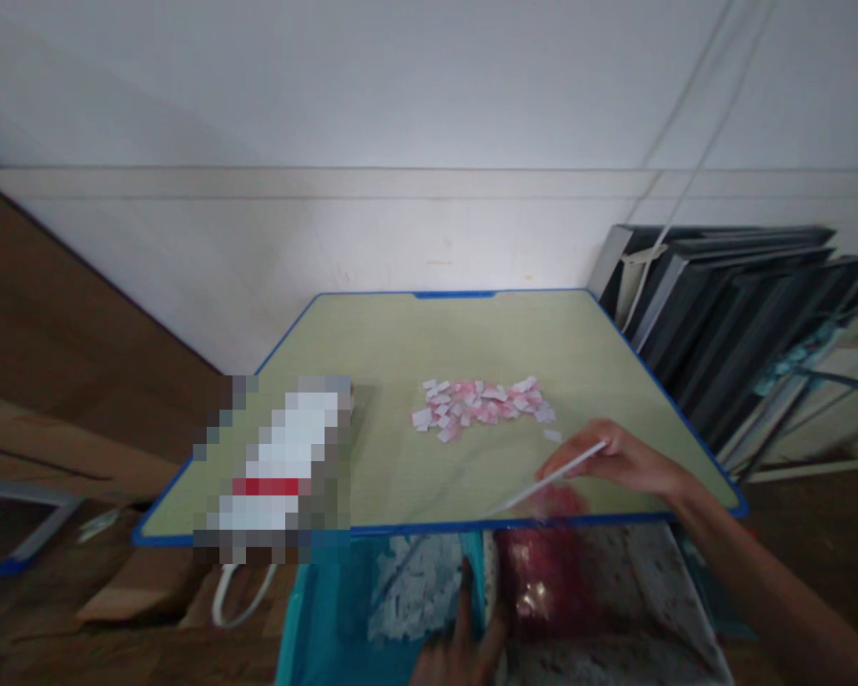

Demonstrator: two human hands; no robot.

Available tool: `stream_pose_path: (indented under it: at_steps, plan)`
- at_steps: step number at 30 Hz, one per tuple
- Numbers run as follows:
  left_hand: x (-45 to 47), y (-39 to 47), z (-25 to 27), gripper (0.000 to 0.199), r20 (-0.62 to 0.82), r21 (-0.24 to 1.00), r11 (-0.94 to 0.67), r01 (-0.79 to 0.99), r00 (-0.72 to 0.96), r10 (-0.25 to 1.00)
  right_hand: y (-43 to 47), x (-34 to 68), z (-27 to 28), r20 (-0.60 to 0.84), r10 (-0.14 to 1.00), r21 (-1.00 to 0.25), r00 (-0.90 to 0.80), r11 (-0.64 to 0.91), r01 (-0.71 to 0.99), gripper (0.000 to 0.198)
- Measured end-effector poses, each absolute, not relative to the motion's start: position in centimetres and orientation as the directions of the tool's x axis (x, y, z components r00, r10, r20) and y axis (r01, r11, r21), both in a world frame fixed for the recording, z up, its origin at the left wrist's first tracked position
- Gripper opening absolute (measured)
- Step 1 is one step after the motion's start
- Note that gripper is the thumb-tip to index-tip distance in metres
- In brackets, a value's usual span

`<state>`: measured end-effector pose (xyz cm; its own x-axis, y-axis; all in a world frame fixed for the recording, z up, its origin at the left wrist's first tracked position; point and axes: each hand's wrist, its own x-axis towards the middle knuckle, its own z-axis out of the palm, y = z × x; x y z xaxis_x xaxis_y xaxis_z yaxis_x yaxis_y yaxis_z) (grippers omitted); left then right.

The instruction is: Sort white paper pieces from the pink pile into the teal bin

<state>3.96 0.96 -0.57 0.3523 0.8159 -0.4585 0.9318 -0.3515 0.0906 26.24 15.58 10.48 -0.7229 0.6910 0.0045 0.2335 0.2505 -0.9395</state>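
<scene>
My right hand [604, 457] is above the front right of the table, its fingers closed on a thin white strip [558, 474] seen almost edge-on. A blurred pink patch [561, 500] shows just under the strip; whether it belongs to it I cannot tell. My left hand [458, 657] reaches low over a teal tray [329, 591], index finger stretched out and thumb apart. Inside the tray lie many small white paper pieces [418, 586], beside that finger. Further back on the table, a loose pile of small white and pink pieces [482, 405] is spread out.
The pale green table [400, 333] has a blue rim and meets a white wall. At its left lies a pixelated white and red object [286, 448]. A shiny red plastic bag [543, 581] rests right of the tray. Dark flat panels [736, 295] lean at the right.
</scene>
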Motion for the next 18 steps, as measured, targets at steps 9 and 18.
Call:
stream_pose_path:
  at_steps: [9, 18]
  plan:
    - [3.9, 1.3, -0.5, 0.059, -0.534, 0.126, -0.335, 0.934, 0.348, 0.770, 14.0, 27.6, 10.1, -0.012, 0.762, -0.926, -0.648, 0.237, 0.295, 0.026]
    - [4.1, 1.2, -0.5, 0.071, -0.562, 0.084, -0.330, 0.940, 0.318, 0.764, 12.2, 28.7, 9.9, 0.002, 0.851, -0.879, -0.525, 0.252, 0.405, 0.026]
